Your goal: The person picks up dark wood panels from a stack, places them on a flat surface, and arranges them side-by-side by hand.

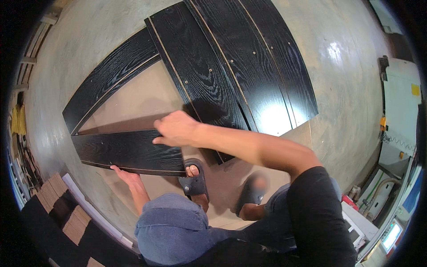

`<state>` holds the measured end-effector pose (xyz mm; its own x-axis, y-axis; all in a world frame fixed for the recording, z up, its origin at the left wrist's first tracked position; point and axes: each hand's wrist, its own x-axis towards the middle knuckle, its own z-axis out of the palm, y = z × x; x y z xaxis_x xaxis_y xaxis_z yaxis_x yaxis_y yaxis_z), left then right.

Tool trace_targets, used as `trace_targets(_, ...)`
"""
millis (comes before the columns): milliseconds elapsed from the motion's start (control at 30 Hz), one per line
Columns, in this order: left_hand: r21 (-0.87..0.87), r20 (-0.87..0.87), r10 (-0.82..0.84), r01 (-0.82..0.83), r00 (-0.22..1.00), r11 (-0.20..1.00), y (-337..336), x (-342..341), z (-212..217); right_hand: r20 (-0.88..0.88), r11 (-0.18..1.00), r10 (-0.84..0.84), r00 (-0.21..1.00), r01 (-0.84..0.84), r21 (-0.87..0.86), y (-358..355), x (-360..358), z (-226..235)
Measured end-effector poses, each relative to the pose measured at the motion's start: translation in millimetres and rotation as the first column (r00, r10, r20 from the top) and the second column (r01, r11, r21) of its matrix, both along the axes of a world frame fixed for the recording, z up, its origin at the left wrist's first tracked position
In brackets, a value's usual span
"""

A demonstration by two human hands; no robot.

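Observation:
A black wood-grain panel lies across in front of me, its left end meeting a long black panel at a corner. My left hand grips the near edge of the front panel, fingers partly hidden by it. Over that panel's far edge, towards its right end, my right hand is closed with thumb and fingers drawn together. Whatever it pinches, if anything, is too small to make out. Beyond it lie wider black panels with pale edge lines and several small metal-coloured fittings on their faces.
My sandalled left foot stands against the front panel's right end. Brown and black stacked pieces and a long white strip are at the lower left. A white cabinet or machine and a lit screen line the right side.

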<state>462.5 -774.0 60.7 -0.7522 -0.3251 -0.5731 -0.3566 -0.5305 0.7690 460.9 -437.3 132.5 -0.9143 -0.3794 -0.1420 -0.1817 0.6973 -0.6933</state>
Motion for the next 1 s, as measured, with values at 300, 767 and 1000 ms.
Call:
trace_targets(300, -0.022, -0.225, -0.337, 0.341, 0.914, 0.94, 188.5, -32.3, 51.7, 0.176, 0.789, -0.586, 0.791, 0.606, -0.099, 85.6, 69.7, 20.8)
trace_targets(767, -0.268, -0.197, -0.947, 0.915, 0.253, 0.3, 281.5, 17.2, 39.0, -0.203, 0.232, -0.944, 0.26, 0.961, 0.15, 385.6, 260.6, -9.9)
trace_targets(1000, -0.444, -0.072, -0.944, 0.837, 0.323, 0.32, 232.0, -8.1, 17.9, -0.134, 0.235, -0.949, 0.285, 0.924, 0.301, 414.2, 264.6, -38.2)
